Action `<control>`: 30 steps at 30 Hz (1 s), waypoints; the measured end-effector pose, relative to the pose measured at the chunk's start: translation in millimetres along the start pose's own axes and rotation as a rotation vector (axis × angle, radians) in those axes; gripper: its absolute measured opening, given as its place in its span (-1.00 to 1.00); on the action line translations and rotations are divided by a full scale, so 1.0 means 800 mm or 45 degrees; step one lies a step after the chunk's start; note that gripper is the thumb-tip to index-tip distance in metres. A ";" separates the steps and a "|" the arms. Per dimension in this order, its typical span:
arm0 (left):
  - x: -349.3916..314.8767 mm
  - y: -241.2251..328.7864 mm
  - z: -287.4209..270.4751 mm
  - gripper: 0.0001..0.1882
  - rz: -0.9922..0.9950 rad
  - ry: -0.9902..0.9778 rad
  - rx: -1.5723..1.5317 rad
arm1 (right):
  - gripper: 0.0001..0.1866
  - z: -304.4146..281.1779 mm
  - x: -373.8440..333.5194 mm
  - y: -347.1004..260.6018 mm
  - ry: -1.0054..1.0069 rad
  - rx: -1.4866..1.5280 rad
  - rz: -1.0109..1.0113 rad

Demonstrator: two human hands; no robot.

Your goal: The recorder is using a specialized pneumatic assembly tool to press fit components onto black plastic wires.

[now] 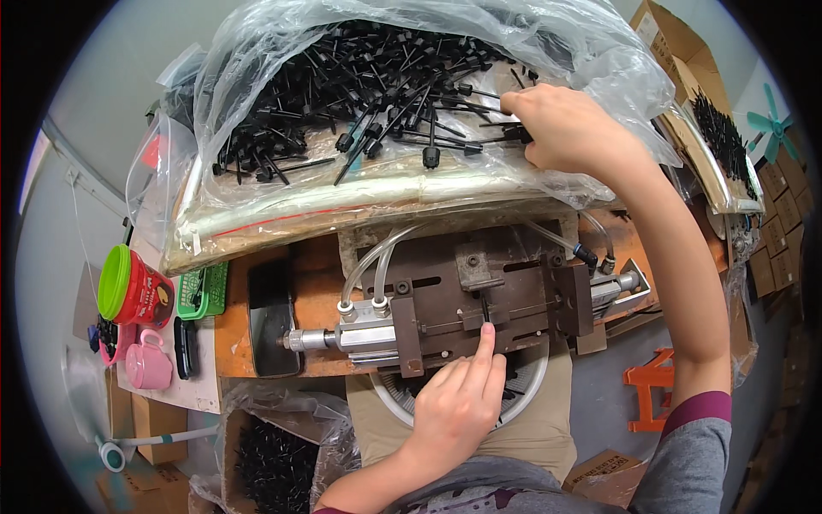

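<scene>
My left hand [458,394] stretches its index finger to a thin black rod [485,307] standing in the middle of a dark metal clamping fixture [522,291]; the fingertip touches the rod's near end, and the other fingers are loosely bent. At the right side of a heap of black plastic rods with knobbed heads [377,77], my right hand [569,128] is closed, palm down. A black knobbed rod [516,133] pokes out from under its fingers; the fingertips are partly hidden.
Clear plastic sheeting [282,193] wraps the heap's tray. Air cylinders [368,338] and hoses flank the fixture. Left lie a phone [271,317], green basket [205,291], red tub [137,287] and pink cup [148,361]. Below stands a lined box of black parts [272,458].
</scene>
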State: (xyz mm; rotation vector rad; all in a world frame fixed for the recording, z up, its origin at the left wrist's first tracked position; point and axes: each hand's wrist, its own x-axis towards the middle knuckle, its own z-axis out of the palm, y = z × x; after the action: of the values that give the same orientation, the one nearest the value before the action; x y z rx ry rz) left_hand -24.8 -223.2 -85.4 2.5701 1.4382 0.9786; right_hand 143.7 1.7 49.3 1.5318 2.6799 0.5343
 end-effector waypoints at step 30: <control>-0.018 0.026 -0.054 -0.52 0.091 0.360 -0.358 | -0.82 0.014 -0.239 -0.160 0.067 2.750 0.363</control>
State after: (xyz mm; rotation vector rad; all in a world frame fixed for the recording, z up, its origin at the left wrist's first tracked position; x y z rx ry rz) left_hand -37.8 -257.2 -51.1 2.3656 1.1616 1.4860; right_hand 138.5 -214.4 -29.8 1.5130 2.2717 -3.0727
